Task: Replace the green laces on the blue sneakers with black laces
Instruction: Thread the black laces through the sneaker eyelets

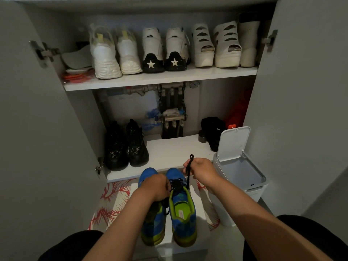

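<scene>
The right hand's fingers (186,164) pinch a black lace (188,167) narrowly, and it runs taut from them down toward seven o'clock into the eyelets. The right hand (200,169) is raised above the toe of the right sneaker (183,219). The left hand's fingers (167,182) curl down onto that sneaker's lacing, steadying it. What exactly they pinch is hidden under the left hand (156,186).

Black crossings already fill the eyelet rows that show on the right sneaker, and no green lace is in view, so this shoe looks near its last pull-through and a tie. The left sneaker (152,223), just beside it at nine o'clock, is mostly covered by the forearm. A dark strand hangs at its collar, but how far it is laced cannot be told.

The lace is a flat woven cord, limp where slack and with a stiff tip above the pinch. Both sneakers are blue mesh with soft neon-green lining and yellow-green heels. They stand toes away on a smooth white board (199,204) on a mat (113,196) patterned with red coral. At two o'clock stands a grey plastic bin (243,170), its lid up. At twelve o'clock is the cabinet shelf (169,147), carrying chunky black shoes (126,146).
</scene>
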`<state>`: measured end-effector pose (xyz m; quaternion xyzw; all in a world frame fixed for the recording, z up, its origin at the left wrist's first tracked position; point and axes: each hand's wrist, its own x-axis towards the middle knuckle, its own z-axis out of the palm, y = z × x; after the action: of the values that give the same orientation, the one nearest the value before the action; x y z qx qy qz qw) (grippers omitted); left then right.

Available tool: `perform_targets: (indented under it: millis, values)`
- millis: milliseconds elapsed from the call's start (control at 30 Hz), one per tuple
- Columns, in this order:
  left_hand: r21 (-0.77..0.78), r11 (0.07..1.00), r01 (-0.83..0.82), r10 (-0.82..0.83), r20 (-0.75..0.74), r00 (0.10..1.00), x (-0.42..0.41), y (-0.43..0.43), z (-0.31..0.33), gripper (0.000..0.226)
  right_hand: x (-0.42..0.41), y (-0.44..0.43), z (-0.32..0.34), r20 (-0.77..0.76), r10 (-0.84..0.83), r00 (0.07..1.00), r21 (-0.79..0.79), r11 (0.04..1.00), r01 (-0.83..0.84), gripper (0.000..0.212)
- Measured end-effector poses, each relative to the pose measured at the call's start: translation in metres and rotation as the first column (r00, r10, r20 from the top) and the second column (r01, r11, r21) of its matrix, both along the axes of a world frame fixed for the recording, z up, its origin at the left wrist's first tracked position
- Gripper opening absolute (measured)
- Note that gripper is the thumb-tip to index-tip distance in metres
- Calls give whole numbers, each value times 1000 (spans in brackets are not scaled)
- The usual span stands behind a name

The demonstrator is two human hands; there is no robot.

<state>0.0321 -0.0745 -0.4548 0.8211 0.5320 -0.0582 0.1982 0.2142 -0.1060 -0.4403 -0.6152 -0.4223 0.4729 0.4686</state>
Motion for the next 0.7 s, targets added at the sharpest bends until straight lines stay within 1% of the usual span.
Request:
perform_targets:
  millis: [100,200,233,300,367,433,500,533,600,633,667,700]
  values:
    - [16,999,29,-27,-104,994,-1,-5,5,17,-6,2,-1,-83,-10,997,-29,1000,8,31]
    - [3,998,57,-56,-185,981,-1,-7,7,19,-10,4,-5,-60,7,998,-41,999,-9,29]
    - [2,999,48,-47,-186,981,-1,-8,7,21,-11,5,-6,-39,10,999,-38,999,-11,29]
    - [-15,1000,-6,4,-143,990,-3,-5,9,26,-14,7,-7,12,8,1000,-26,1000,-8,29]
    - [-65,995,-70,66,-57,996,-9,0,13,25,-16,8,-7,55,-5,998,-1,1000,5,29]
    - [-155,981,-114,126,71,989,-18,5,20,24,-16,10,-6,90,-15,996,8,1000,15,31]
    - [-230,962,-146,199,227,953,-29,7,29,18,-15,11,-3,123,-11,992,6,1000,10,34]
    - [-249,954,-166,239,300,924,-35,8,34,13,-14,12,-2,113,-4,994,11,1000,2,35]
    - [-293,936,-197,315,441,840,-45,10,46,6,-15,13,4,47,12,999,43,999,-14,34]
    - [-334,920,-203,358,512,780,-49,11,52,6,-16,14,6,19,19,1000,62,998,-20,31]
    - [-385,901,-200,406,585,702,-52,12,58,9,-17,15,9,0,25,1000,78,997,-25,28]
    - [-442,878,-185,457,656,601,-54,12,64,13,-19,15,13,-17,29,999,93,995,-27,26]
